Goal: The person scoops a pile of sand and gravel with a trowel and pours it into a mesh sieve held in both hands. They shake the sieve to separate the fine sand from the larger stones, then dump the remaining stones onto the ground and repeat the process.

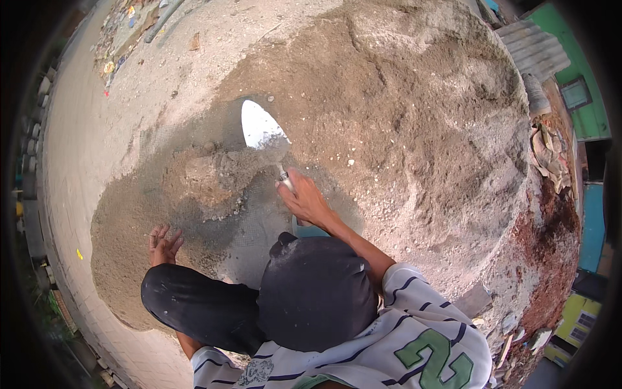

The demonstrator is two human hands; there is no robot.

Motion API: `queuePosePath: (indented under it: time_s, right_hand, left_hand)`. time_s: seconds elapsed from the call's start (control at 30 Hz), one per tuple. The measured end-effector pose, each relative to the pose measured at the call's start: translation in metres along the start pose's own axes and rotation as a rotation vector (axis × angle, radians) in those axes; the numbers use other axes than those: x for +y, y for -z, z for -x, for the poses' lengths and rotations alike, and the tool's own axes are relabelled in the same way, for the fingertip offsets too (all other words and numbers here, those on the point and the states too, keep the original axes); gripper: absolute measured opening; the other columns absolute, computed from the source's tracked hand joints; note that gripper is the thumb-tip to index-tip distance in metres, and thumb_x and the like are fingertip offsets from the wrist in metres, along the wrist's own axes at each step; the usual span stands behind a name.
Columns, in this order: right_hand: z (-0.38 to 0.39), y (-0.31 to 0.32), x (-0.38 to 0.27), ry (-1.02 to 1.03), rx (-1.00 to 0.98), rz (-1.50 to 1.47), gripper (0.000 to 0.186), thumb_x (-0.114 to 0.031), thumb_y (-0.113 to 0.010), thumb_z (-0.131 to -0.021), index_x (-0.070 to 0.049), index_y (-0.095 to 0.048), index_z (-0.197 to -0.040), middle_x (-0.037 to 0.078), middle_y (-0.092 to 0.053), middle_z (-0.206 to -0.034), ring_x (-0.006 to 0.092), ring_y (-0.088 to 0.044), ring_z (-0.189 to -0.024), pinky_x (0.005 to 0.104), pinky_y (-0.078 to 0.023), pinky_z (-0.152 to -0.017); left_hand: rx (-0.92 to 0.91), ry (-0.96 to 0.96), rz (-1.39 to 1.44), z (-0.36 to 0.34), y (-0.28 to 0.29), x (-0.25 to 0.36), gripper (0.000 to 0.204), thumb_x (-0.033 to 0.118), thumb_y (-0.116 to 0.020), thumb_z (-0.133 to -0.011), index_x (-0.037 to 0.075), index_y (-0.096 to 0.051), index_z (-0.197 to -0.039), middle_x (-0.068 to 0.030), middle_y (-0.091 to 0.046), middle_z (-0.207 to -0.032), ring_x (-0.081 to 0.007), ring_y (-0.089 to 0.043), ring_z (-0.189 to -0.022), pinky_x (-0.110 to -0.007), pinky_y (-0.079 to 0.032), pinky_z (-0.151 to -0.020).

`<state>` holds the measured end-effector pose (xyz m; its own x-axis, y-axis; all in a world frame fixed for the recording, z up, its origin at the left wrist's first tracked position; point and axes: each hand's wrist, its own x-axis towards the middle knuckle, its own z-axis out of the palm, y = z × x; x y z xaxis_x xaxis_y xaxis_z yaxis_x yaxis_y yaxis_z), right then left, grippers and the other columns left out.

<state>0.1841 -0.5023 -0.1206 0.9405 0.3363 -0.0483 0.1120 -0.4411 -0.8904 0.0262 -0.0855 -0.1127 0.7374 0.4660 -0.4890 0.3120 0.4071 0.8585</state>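
Observation:
My right hand point(307, 198) is wrapped round the handle of a pointed trowel point(260, 127). Its bright metal blade points away from me, with grey-brown sand clinging to the part nearest the handle. Beneath and left of the blade, a mound of sand and small stones point(210, 178) lies on a wire mesh screen point(249, 227), whose edges are partly buried. My left hand point(164, 245) is just beyond my left knee, over damp sand; its fingers are apart and nothing shows in them.
A large sand heap point(414, 110) rises ahead and to the right. Paved ground point(74, 168) runs along the left, with scattered litter point(113, 65) at the far left. Reddish soil point(538, 259) and a corrugated sheet point(532, 48) lie at the right. My knees point(317, 292) fill the near middle.

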Motion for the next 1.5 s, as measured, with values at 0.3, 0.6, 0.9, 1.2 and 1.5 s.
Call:
queuePosePath:
  time_s: [0.3, 0.6, 0.9, 1.2, 1.5]
  right_hand:
    - [0.097, 0.105, 0.132, -0.734, 0.049, -0.659, 0.021, -0.023, -0.054, -0.093, -0.003, -0.052, -0.087, 0.003, -0.05, -0.062, 0.0122, -0.047, -0.043, 0.0275, -0.039, -0.039]
    - [0.088, 0.166, 0.207, -0.652, 0.524, -0.448, 0.022, -0.024, -0.053, -0.094, -0.004, -0.051, -0.085, 0.003, -0.049, -0.06, 0.0133, -0.048, -0.042, 0.0291, -0.042, -0.037]
    - [0.069, 0.158, 0.173, -0.569, 0.424, -0.063, 0.024, -0.023, -0.053, -0.094, -0.001, -0.05, -0.086, 0.005, -0.053, -0.06, 0.0147, -0.052, -0.045, 0.031, -0.043, -0.039]
    - [0.014, 0.042, -0.003, -0.071, -0.038, 0.295, 0.034, -0.028, -0.055, -0.09, 0.002, -0.048, -0.103, 0.029, -0.058, -0.073, 0.0488, -0.058, -0.072, 0.0508, -0.046, -0.066]
    - [0.053, 0.057, 0.094, -0.515, -0.366, -0.371, 0.027, -0.024, -0.053, -0.093, 0.001, -0.059, -0.101, 0.007, -0.056, -0.063, 0.0165, -0.054, -0.047, 0.0324, -0.044, -0.046]
  left_hand:
    - [0.009, 0.046, -0.002, -0.009, 0.02, -0.006, 0.06, 0.005, -0.052, -0.088, 0.01, -0.03, -0.143, -0.0158, -0.037, -0.146, -0.0454, -0.05, -0.123, -0.053, -0.05, -0.096]
    - [0.09, 0.04, -0.02, 0.005, 0.003, 0.002, 0.062, 0.002, -0.047, -0.091, 0.006, -0.022, -0.148, -0.0185, -0.035, -0.148, -0.0448, -0.049, -0.125, -0.052, -0.048, -0.098]
    - [0.07, 0.005, -0.035, 0.011, -0.003, 0.003, 0.064, 0.004, -0.049, -0.09, 0.005, -0.022, -0.147, -0.02, -0.035, -0.148, -0.0438, -0.05, -0.123, -0.051, -0.049, -0.097]
    - [0.127, 0.047, -0.05, 0.003, -0.005, 0.001, 0.064, 0.001, -0.048, -0.085, 0.006, -0.027, -0.145, -0.0189, -0.035, -0.147, -0.0433, -0.052, -0.122, -0.052, -0.05, -0.096]
    - [0.138, 0.054, -0.033, 0.014, -0.003, 0.006, 0.055, -0.002, -0.047, -0.083, 0.008, -0.037, -0.137, -0.016, -0.042, -0.143, -0.0408, -0.056, -0.117, -0.048, -0.052, -0.091]
